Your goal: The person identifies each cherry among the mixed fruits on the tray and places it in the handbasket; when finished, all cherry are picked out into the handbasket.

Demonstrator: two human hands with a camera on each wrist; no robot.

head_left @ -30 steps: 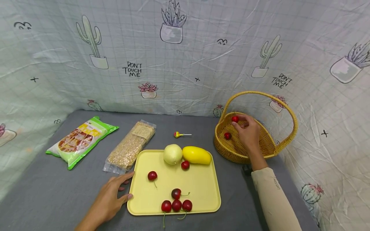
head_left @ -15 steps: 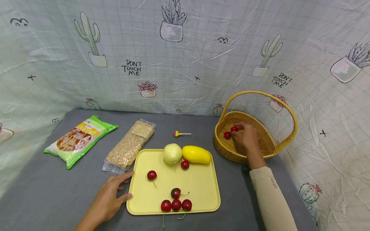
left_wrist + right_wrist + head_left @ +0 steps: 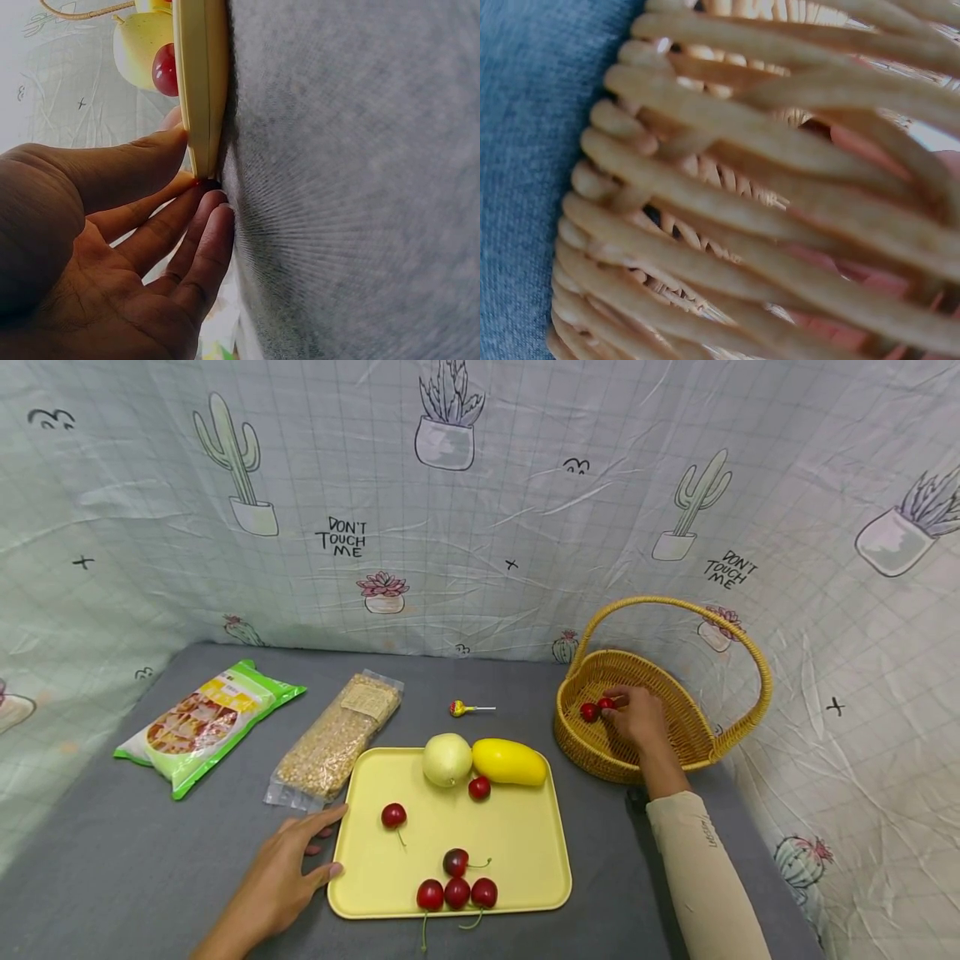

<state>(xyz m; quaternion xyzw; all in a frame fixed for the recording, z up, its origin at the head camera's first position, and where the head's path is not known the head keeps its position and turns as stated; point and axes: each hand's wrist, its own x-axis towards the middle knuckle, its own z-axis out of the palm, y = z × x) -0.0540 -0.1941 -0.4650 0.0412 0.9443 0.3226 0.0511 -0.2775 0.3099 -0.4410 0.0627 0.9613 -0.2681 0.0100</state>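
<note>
My right hand [image 3: 637, 717] is down inside the wicker basket [image 3: 581, 758], its thumb and fingertips pinching a red cherry [image 3: 605, 702]. Close beside that lies another cherry [image 3: 589, 712]. In the right wrist view the woven basket wall [image 3: 727, 172] hides most of the hand. My left hand [image 3: 281, 877] rests at the left edge of the yellow tray [image 3: 517, 847], thumb and fingers spread apart along the rim. In the left wrist view the thumb [image 3: 135, 165] touches that rim. The tray carries several cherries [image 3: 456, 862], a pale green round fruit [image 3: 447, 760] and a yellow mango-like fruit [image 3: 510, 762].
A lollipop [image 3: 471, 708] lies behind the tray. To the left are a clear bag of grains [image 3: 337, 739] and a green-and-white food package [image 3: 210, 722]. The basket's tall handle [image 3: 671, 600] arches over its opening. A printed cloth [image 3: 480, 510] hangs behind the grey tabletop [image 3: 135, 868].
My right hand has lowered the cherry deeper into the basket, bringing it down near the other one. The left hand stays at the tray's edge.
</note>
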